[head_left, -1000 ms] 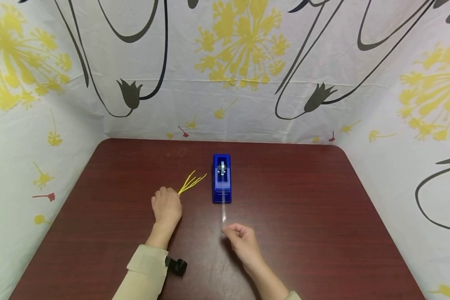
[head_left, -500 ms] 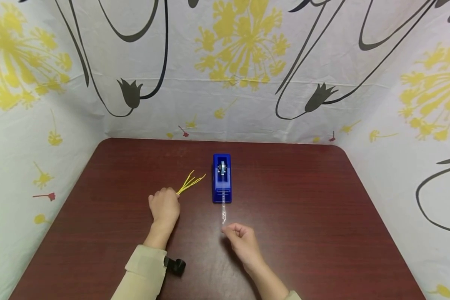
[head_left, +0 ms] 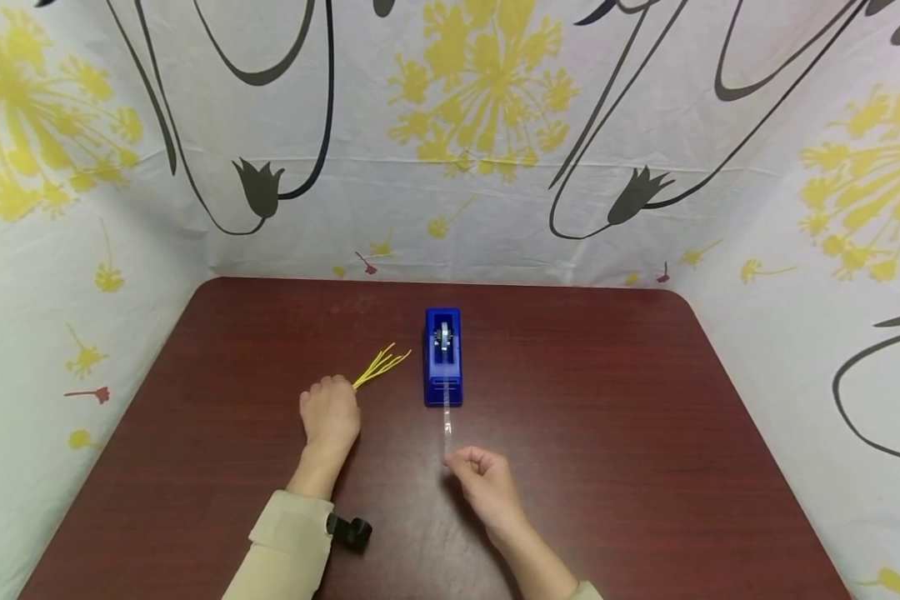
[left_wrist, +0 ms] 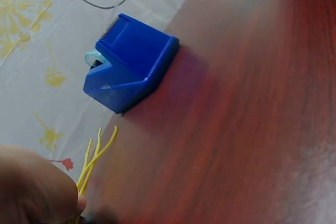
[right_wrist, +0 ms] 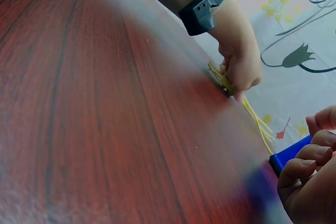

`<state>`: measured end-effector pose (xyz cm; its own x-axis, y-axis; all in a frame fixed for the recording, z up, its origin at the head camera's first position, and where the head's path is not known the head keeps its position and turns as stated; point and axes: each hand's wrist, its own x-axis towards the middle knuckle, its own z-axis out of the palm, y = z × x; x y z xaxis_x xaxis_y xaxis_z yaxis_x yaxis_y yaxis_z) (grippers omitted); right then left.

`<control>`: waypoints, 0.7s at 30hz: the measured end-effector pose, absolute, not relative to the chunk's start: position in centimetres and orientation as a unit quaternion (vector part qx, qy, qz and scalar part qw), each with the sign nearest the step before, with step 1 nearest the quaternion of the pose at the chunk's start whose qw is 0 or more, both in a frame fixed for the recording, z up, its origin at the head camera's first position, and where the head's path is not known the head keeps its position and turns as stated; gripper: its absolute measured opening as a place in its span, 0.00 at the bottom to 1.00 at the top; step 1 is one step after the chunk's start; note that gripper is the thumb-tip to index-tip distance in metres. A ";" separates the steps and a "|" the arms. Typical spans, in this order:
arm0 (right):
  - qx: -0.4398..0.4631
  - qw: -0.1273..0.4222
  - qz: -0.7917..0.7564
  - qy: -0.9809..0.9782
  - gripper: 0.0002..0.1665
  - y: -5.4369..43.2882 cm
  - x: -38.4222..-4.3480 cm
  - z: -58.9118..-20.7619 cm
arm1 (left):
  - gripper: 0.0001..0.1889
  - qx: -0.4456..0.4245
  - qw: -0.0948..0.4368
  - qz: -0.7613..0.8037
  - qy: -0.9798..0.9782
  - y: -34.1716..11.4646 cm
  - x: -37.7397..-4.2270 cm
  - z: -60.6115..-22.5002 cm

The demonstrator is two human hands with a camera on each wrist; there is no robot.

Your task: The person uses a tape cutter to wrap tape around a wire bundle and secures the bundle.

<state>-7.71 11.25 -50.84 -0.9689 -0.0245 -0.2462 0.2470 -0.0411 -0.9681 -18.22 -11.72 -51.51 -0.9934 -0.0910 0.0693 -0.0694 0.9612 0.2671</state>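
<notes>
My left hand (head_left: 330, 412) grips a bundle of thin yellow strands (head_left: 378, 368), whose loose ends fan out toward the dispenser. In the right wrist view the other end of the yellow strands (right_wrist: 216, 72) pokes out behind the fist, low over the table. A blue tape dispenser (head_left: 443, 387) stands to the right of the strands, with a roll (head_left: 442, 336) in its well. From its front a strip of clear tape (head_left: 447, 423) runs out taut toward me. Thumb and forefinger of my right hand (head_left: 486, 487) pinch the end of that strip.
The dark red-brown table (head_left: 607, 417) has rounded far corners. A white cloth (head_left: 517, 225) with flower prints closes it in at the back and both sides. A black wrist camera (head_left: 352, 533) sits at my left cuff.
My left hand has shifted slightly left with the yellow strands, whose tips have changed their spread a little. My right hand, the tape strip and the dispenser stay put.
</notes>
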 end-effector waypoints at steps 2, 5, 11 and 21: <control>0.082 0.095 -0.718 0.685 0.13 11.2 -7.7 -50.9 | 0.12 0.044 0.043 -0.142 -0.988 -11.8 -18.2 -51.3; 0.083 0.097 -0.719 0.683 0.13 11.2 -7.7 -50.9 | 0.11 0.050 0.042 -0.157 -0.985 -11.9 -18.2 -51.0; 0.087 0.100 -0.722 0.680 0.13 11.2 -7.7 -50.8 | 0.09 0.054 0.035 -0.179 -0.982 -12.1 -18.2 -50.9; 0.082 0.100 -0.720 0.682 0.14 11.3 -7.7 -51.0 | 0.18 0.063 0.023 -0.216 -0.974 -12.2 -18.2 -50.5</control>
